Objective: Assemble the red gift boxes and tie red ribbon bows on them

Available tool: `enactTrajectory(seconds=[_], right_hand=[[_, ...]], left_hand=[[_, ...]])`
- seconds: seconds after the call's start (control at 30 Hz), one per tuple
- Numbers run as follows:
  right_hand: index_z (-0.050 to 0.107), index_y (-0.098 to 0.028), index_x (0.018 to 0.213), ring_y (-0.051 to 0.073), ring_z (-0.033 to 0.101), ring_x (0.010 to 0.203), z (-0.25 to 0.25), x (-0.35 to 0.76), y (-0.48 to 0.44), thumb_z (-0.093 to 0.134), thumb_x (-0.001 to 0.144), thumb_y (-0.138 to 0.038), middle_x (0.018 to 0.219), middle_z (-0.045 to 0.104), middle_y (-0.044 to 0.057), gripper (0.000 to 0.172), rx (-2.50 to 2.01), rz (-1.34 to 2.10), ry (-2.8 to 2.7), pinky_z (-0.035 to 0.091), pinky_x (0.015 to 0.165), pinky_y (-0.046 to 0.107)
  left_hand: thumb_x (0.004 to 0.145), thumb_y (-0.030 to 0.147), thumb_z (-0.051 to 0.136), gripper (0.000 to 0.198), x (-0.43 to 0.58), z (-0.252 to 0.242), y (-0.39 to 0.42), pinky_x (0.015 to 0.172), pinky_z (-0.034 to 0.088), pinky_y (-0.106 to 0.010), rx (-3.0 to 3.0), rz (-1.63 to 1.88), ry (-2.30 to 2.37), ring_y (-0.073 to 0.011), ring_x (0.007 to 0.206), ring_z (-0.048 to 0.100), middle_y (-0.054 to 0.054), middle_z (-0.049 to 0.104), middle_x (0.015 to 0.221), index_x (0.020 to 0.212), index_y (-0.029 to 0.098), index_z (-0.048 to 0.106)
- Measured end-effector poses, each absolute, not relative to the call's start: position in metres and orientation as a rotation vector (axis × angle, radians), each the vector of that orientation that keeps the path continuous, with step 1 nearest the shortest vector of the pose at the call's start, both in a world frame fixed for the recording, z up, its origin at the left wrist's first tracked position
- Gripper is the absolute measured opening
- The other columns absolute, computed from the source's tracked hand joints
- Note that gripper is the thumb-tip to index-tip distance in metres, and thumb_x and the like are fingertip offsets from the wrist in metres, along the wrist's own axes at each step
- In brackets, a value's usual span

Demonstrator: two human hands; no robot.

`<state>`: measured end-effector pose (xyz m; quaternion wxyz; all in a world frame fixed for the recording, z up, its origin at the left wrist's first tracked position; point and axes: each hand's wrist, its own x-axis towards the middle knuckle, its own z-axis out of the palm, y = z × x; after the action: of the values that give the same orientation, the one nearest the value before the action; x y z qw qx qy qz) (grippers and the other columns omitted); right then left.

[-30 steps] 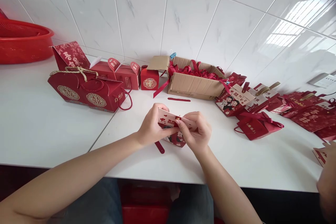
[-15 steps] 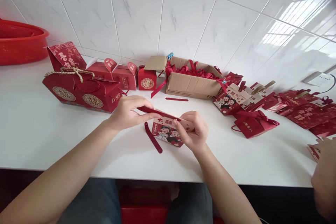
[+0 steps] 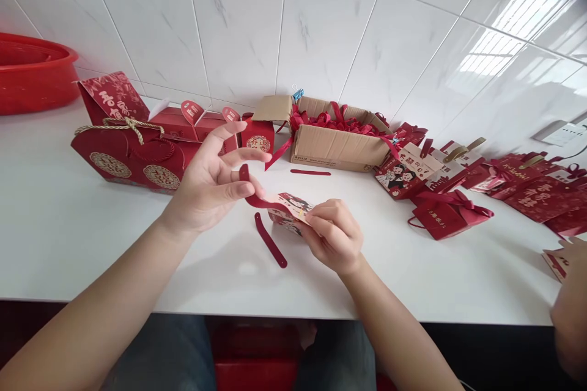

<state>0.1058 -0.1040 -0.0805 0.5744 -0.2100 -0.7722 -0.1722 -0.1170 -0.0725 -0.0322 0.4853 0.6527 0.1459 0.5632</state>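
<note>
A small red gift box (image 3: 288, 224), printed with cartoon figures, is tilted at the middle of the white table. My right hand (image 3: 334, 233) pinches its upper edge, where a dark red strap (image 3: 268, 202) is joined by a small gold fastener. The strap's free end curls up toward my left hand (image 3: 213, 180). Those left fingers are spread, the thumb and lower fingertips close to the strap without closing on it. In front of the box lies a second dark red strap (image 3: 271, 241) with a hole at its end.
Behind are a cardboard box (image 3: 334, 149) full of red ribbons and a third strap (image 3: 310, 172). Large red gift boxes (image 3: 132, 156) stand left, beside a red basin (image 3: 36, 76). More boxes (image 3: 398, 171) line the right, near another person's hand (image 3: 573, 253).
My left hand has let go of the strap and lifted away with fingers spread. The strap's end now curls upward. My right hand has tipped the box.
</note>
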Motion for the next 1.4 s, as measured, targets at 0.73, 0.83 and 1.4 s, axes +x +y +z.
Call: enactTrajectory(seconds=[0.73, 0.83, 1.4], right_hand=[[0.054, -0.026, 0.085, 0.012, 0.058, 0.068, -0.090, 0.106, -0.096, 0.062, 0.081, -0.006, 0.076, 0.060, -0.001, 0.022, -0.505, -0.478, -1.829, 0.046, 0.060, 0.028], [0.054, -0.025, 0.085, 0.012, 0.058, 0.068, -0.090, 0.106, -0.096, 0.062, 0.081, -0.007, 0.076, 0.060, -0.001, 0.021, -0.509, -0.477, -1.824, 0.045, 0.060, 0.028], [0.056, -0.025, 0.087, 0.012, 0.056, 0.064, -0.089, 0.108, -0.094, 0.063, 0.083, -0.011, 0.073, 0.059, -0.001, 0.016, -0.560, -0.501, -1.788, 0.045, 0.059, 0.027]], left_hand=[[0.096, 0.037, 0.038, 0.035, -0.101, -0.044, -0.082, 0.089, 0.053, -0.041, 2.219, 1.168, 0.384, -0.0247, 0.098, 0.067, -0.008, 0.073, 0.098, 0.105, 0.024, 0.069], [0.095, 0.040, 0.043, 0.029, -0.098, -0.048, -0.081, 0.077, 0.055, -0.036, 2.053, 1.403, 0.458, -0.0210, 0.086, 0.067, -0.008, 0.070, 0.090, 0.109, 0.023, 0.062], [0.089, 0.028, 0.058, 0.013, -0.087, -0.052, -0.088, 0.067, 0.057, -0.029, 2.466, 1.762, 0.545, -0.0178, 0.081, 0.068, -0.003, 0.073, 0.081, 0.092, 0.024, 0.069]])
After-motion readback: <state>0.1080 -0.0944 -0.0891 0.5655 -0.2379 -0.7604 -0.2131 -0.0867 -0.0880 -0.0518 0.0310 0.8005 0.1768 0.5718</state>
